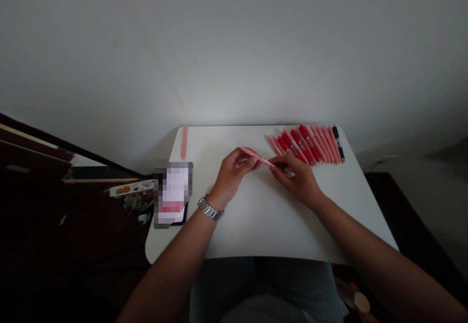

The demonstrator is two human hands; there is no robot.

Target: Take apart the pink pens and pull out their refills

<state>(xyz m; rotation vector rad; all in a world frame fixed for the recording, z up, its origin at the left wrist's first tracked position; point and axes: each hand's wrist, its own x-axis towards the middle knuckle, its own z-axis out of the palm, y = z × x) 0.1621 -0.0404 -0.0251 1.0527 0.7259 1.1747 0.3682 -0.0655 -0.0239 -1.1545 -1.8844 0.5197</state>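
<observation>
My left hand (234,169), with a metal watch at the wrist, pinches a pink pen (260,158) above the middle of the white table (263,220). My right hand (298,179) meets the pen's right end, its fingers closed on the tip. What else those fingers hold is hidden. Just behind my right hand, a row of several pink and red pens (310,143) lies at the far right of the table.
A single pink pen (185,141) lies at the far left corner. A phone (172,194) sits on the table's left edge. Dark furniture and clutter (135,194) stand left of the table, and a pale wall rises behind it.
</observation>
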